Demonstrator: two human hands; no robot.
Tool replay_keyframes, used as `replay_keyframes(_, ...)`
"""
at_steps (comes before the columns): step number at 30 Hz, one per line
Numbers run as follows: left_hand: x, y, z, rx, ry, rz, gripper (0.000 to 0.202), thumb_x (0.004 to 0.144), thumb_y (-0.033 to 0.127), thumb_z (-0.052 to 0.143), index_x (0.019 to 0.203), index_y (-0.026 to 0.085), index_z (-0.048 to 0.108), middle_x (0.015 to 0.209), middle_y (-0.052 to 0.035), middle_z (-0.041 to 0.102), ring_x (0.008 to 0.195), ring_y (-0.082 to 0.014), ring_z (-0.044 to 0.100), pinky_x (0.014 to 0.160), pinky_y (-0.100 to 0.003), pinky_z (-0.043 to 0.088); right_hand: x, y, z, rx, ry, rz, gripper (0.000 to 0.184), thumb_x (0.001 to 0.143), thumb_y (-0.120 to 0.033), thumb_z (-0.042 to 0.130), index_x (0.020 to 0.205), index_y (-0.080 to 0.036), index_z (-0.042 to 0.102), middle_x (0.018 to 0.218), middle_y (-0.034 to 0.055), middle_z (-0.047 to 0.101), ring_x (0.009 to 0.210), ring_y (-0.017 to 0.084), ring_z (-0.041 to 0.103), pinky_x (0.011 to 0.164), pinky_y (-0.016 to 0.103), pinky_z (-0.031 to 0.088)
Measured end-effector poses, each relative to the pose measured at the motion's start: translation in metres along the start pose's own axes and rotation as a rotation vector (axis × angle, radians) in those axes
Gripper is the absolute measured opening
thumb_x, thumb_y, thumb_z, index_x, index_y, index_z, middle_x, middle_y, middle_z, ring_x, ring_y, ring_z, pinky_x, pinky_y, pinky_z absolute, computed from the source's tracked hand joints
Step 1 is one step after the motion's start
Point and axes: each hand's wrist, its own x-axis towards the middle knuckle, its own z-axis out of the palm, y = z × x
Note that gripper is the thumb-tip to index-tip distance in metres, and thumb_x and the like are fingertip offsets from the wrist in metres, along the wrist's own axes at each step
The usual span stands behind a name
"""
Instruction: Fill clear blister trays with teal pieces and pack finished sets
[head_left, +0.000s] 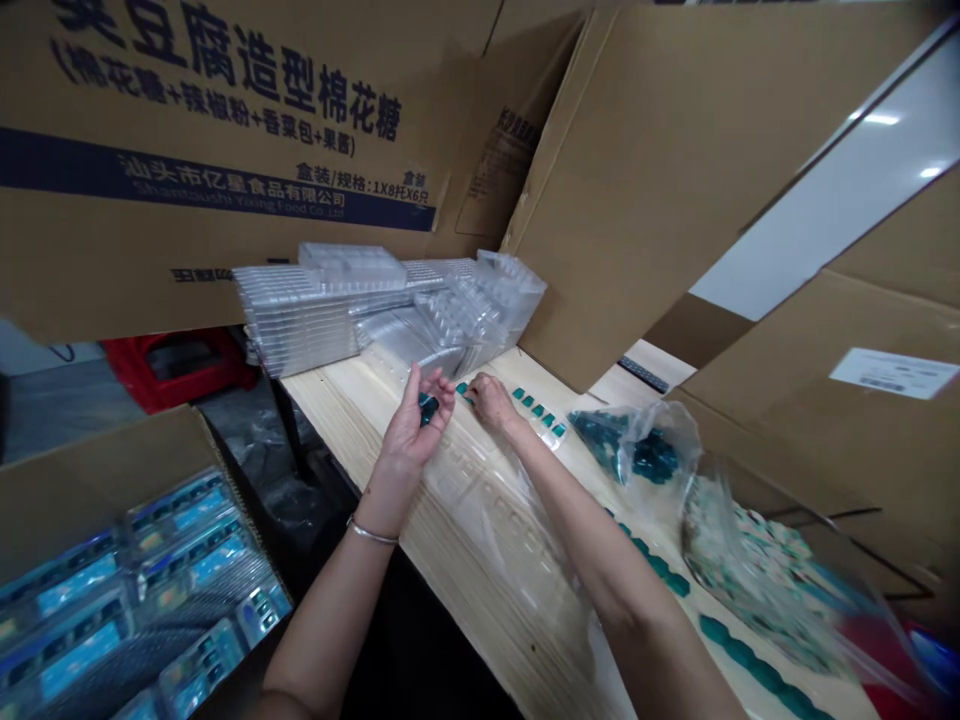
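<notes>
Tall walls of stiff brown cardboard stand around your table, whose top is pale, straight-grained wood. At your lower left, an open carton holds glossy blue packs. Across the table's far end, thin, ribbed clear trays are stacked, some lying askew. To your right sit a filmy bag of pale pieces and a smaller, crumpled bag of teal pieces.

Nearer you, a transparent moulded sheet lies flat, its shallow pockets showing bare wood through them. Beyond your right forearm, a row of teal blocks, small and shiny, runs along the table.

Your left hand is cupped, fingers curled around dark teal lumps. Your right hand bends down with its fingertips at small teal blobs near the table's far end; whether it pinches one, you cannot tell from here.

The step looks like setting pieces one by one into pockets; the next move seems to call for a light fingertip placement, keeping the flimsy plastic flat.
</notes>
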Motion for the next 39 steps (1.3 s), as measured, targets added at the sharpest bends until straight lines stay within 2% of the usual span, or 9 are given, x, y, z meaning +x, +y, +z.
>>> replay_keyframes(3,-0.001,-0.002,-0.002,-0.022,0.002,-0.009,0.037,0.085,0.044,0.046,0.089,0.009,0.058,0.091,-0.0126,0.061,0.091,-0.0191,0.061,0.075,-0.028,0.054,-0.007,-0.004,-0.007,0.012,0.016,-0.028,0.016,0.081,-0.018,0.054,0.084,-0.01,0.067,0.087,0.0114,0.064,0.08,0.017,0.056,0.074,0.026,0.041)
replay_keyframes(6,0.0,-0.003,-0.005,-0.024,-0.022,-0.009,0.04,0.087,0.045,0.04,0.093,0.01,0.058,0.104,-0.0167,0.06,0.101,-0.0242,0.059,0.081,-0.037,0.052,-0.017,-0.015,-0.026,0.148,0.148,-0.085,0.018,0.081,-0.024,0.056,0.089,-0.012,0.067,0.088,0.0098,0.064,0.078,0.017,0.057,0.073,0.027,0.043)
replay_keyframes(8,-0.001,-0.003,-0.006,0.02,-0.033,0.003,0.039,0.087,0.043,0.039,0.095,0.011,0.058,0.106,-0.0164,0.06,0.1,-0.0229,0.059,0.081,-0.036,0.052,-0.026,-0.029,-0.041,0.319,0.227,-0.128,0.019,0.082,-0.028,0.056,0.088,-0.015,0.067,0.084,0.0075,0.064,0.075,0.016,0.058,0.071,0.027,0.044)
replay_keyframes(11,-0.002,-0.005,-0.004,0.097,-0.031,0.015,0.038,0.087,0.042,0.04,0.097,0.011,0.06,0.098,-0.0126,0.063,0.088,-0.0174,0.062,0.077,-0.03,0.051,-0.04,-0.059,-0.06,0.506,0.18,-0.229,0.018,0.08,-0.029,0.058,0.09,-0.018,0.068,0.086,0.0052,0.065,0.078,0.015,0.059,0.07,0.026,0.046)
replay_keyframes(16,-0.002,-0.014,-0.001,0.13,-0.013,-0.003,0.038,0.087,0.042,0.041,0.09,0.011,0.063,0.086,-0.0083,0.064,0.08,-0.0136,0.061,0.075,-0.023,0.049,-0.051,-0.095,-0.066,0.439,0.118,-0.298,0.015,0.076,-0.021,0.06,0.088,-0.02,0.069,0.087,0.0045,0.067,0.081,0.016,0.06,0.076,0.029,0.046)
replay_keyframes(20,0.0,-0.019,-0.003,0.106,-0.038,0.024,0.031,0.083,0.041,0.05,0.076,0.012,0.061,0.075,-0.0047,0.062,0.074,-0.0122,0.059,0.072,-0.024,0.049,-0.049,-0.091,-0.061,0.594,0.194,-0.131,0.014,0.074,-0.023,0.061,0.084,-0.018,0.069,0.083,0.005,0.069,0.077,0.017,0.062,0.074,0.031,0.049)
replay_keyframes(25,-0.004,-0.019,-0.004,0.307,-0.192,0.115,0.02,0.072,0.031,0.067,0.083,0.014,0.063,0.08,-0.0025,0.062,0.078,-0.0106,0.058,0.078,-0.026,0.048,-0.046,-0.072,-0.064,0.97,0.115,0.125,0.031,0.071,-0.039,0.064,0.091,-0.015,0.067,0.076,0.005,0.069,0.068,0.017,0.064,0.065,0.029,0.052)
replay_keyframes(33,-0.01,-0.018,0.001,0.5,-0.182,0.232,0.027,0.061,0.03,0.075,0.074,0.011,0.061,0.079,-0.0043,0.065,0.078,-0.0132,0.061,0.083,-0.033,0.047,-0.052,-0.073,-0.068,0.94,0.214,0.083,0.032,0.07,-0.039,0.065,0.093,-0.017,0.059,0.071,0.0014,0.062,0.065,0.014,0.06,0.061,0.027,0.052)
replay_keyframes(39,-0.007,-0.014,-0.003,0.588,-0.212,0.221,0.027,0.064,0.035,0.073,0.073,0.012,0.061,0.071,-0.001,0.061,0.068,-0.0097,0.057,0.073,-0.025,0.046,-0.058,-0.07,-0.069,0.724,0.182,-0.08,0.025,0.079,-0.036,0.057,0.095,-0.018,0.064,0.094,0.0061,0.06,0.07,0.012,0.058,0.064,0.025,0.05)
